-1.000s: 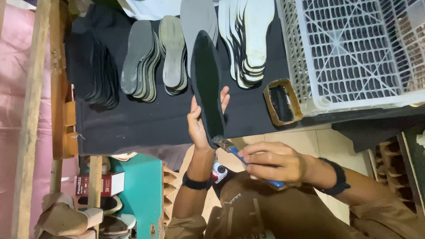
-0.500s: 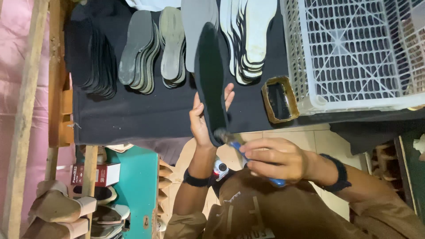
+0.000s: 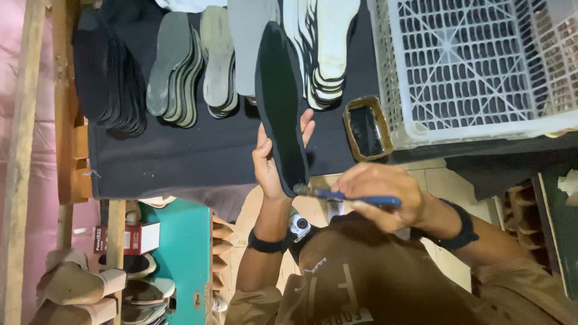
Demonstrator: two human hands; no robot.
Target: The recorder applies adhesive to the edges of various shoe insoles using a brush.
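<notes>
Fingers, left hand (image 3: 271,162): wrapped around the lower end of a dark insole (image 3: 280,102), thumb on one edge, fingertips (image 3: 307,123) showing past the other edge.
Fingers, right hand (image 3: 382,195): closed on the blue handle of a small brush (image 3: 346,194).
Dark insole: held on edge in front of the black-covered table (image 3: 180,162), its upper end reaching over the stacks on it.
Brush: its tip touches the insole's lower end, just beside the left palm.
Beyond the insole: grey insoles (image 3: 180,78) fanned in piles, a black pile (image 3: 108,78) next to them, a whitish stack (image 3: 331,48) on the other side.
Metal tin (image 3: 367,129): rectangular, dark inside, on the table near the insole's lower half.
White plastic crate (image 3: 469,66): latticed, just past the tin.
Wrists: a dark band on each.
</notes>
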